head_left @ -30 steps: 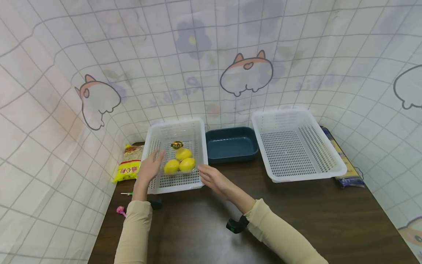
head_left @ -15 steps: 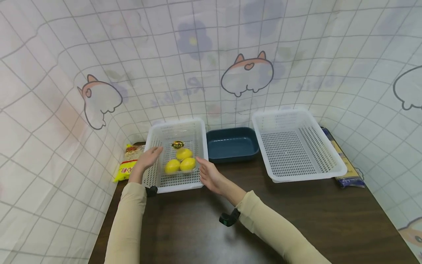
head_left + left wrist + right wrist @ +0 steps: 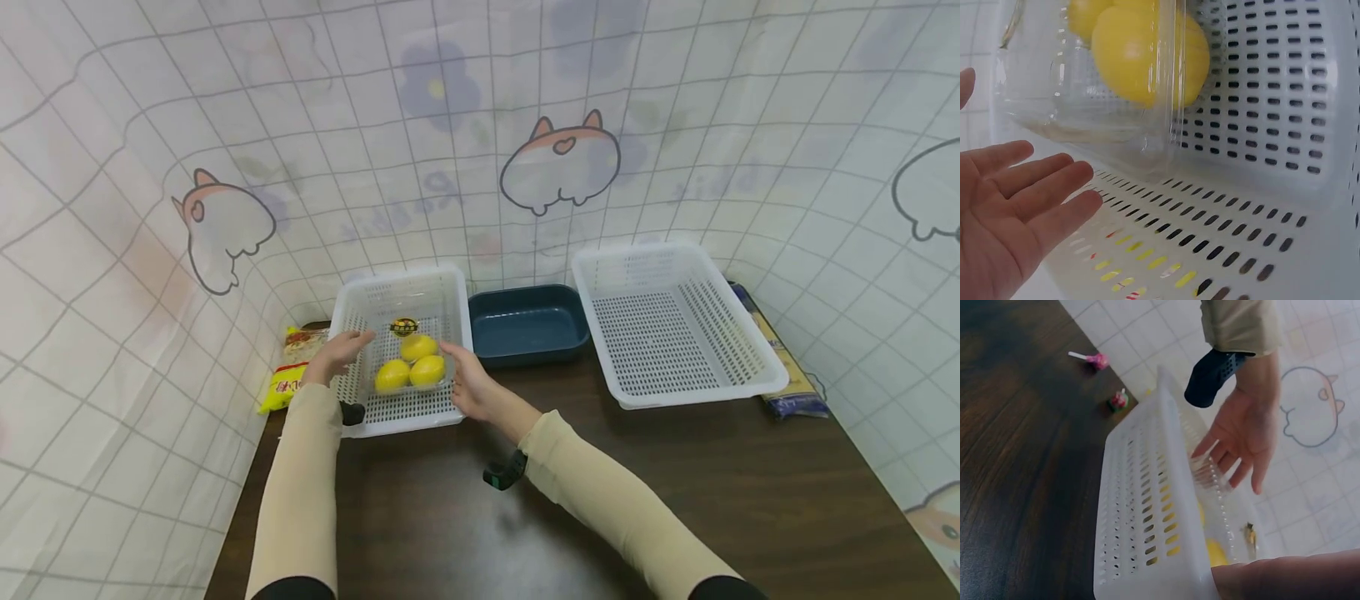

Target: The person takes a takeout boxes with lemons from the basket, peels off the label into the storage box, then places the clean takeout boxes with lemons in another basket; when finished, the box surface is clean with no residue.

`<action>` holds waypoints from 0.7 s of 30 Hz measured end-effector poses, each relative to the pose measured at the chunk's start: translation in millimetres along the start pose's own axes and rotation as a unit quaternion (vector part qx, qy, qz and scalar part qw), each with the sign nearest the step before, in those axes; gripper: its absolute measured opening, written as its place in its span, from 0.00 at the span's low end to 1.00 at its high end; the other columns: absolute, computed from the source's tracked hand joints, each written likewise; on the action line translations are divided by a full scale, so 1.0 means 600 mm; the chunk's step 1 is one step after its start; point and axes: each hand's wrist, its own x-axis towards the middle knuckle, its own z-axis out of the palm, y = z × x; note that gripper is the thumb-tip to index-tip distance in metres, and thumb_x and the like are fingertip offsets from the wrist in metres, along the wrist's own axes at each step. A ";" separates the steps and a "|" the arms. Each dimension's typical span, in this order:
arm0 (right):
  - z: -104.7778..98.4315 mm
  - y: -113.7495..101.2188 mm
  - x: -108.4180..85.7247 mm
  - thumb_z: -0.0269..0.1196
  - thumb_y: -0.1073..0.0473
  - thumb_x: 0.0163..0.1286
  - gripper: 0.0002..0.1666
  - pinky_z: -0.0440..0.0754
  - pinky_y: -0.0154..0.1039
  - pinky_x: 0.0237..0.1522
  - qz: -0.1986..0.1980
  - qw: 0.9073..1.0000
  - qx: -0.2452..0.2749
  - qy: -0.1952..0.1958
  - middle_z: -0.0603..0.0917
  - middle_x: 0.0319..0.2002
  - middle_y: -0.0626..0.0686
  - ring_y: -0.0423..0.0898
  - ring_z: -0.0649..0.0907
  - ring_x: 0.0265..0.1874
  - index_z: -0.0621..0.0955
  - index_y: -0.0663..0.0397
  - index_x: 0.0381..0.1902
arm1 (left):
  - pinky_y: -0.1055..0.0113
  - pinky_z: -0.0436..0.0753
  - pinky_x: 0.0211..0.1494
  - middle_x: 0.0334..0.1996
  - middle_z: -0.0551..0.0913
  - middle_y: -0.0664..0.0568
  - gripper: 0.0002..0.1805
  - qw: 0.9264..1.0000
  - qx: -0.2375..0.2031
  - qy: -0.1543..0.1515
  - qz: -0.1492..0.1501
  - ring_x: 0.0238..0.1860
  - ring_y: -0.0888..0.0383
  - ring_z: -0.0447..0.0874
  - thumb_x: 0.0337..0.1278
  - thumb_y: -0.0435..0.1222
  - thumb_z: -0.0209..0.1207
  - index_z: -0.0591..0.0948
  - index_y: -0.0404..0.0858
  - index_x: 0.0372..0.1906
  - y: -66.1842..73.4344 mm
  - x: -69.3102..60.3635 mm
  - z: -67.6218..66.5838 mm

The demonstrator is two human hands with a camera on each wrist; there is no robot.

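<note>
A clear plastic box (image 3: 403, 327) with a dark-and-gold label and three lemons (image 3: 427, 370) lies in the left white basket (image 3: 397, 429). My left hand (image 3: 333, 357) hovers at the basket's left side. Its spread, nearly straight fingers are beside the box and apart from it in the left wrist view. My right hand (image 3: 474, 390) is at the basket's right rim, thumb extended over it towards the lemons. In the right wrist view, one digit (image 3: 1291, 578) of that hand reaches across the rim; its other fingers are out of that view.
A dark blue dish (image 3: 528, 325) stands between the left basket and a second white basket (image 3: 675, 342). Bagged goods lie at both sides: a yellow packet (image 3: 283, 387) left, a blue-and-tan packet (image 3: 795, 387) right. Two lollipops, one pink (image 3: 1097, 360), lie on the dark table (image 3: 600, 533).
My right hand has moved up and slightly left over the basket's rim, its thumb rising. My left hand has shifted slightly left and turned more sideways. The box stays where it was.
</note>
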 end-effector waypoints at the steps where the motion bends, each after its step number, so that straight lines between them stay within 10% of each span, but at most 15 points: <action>1: 0.001 0.000 0.003 0.48 0.36 0.72 0.58 0.30 0.54 0.82 0.002 1.000 0.004 0.005 0.23 0.79 0.63 0.59 0.29 0.80 0.27 0.56 0.78 | 0.41 0.60 0.78 0.80 0.42 0.34 0.44 1.000 -0.009 -0.006 -0.007 0.79 0.34 0.50 0.75 0.58 0.38 0.40 0.33 0.80 0.000 0.002 0.001; 21: 0.015 -0.015 0.074 0.53 0.34 0.69 0.52 0.43 0.58 0.81 0.040 0.995 -0.017 0.089 0.44 0.80 0.58 0.57 0.50 0.80 0.46 0.44 0.81 | 0.41 0.63 0.77 0.80 0.42 0.32 0.41 0.998 -0.057 -0.031 -0.010 0.79 0.35 0.49 0.79 0.48 0.41 0.36 0.30 0.79 -0.010 0.017 0.012</action>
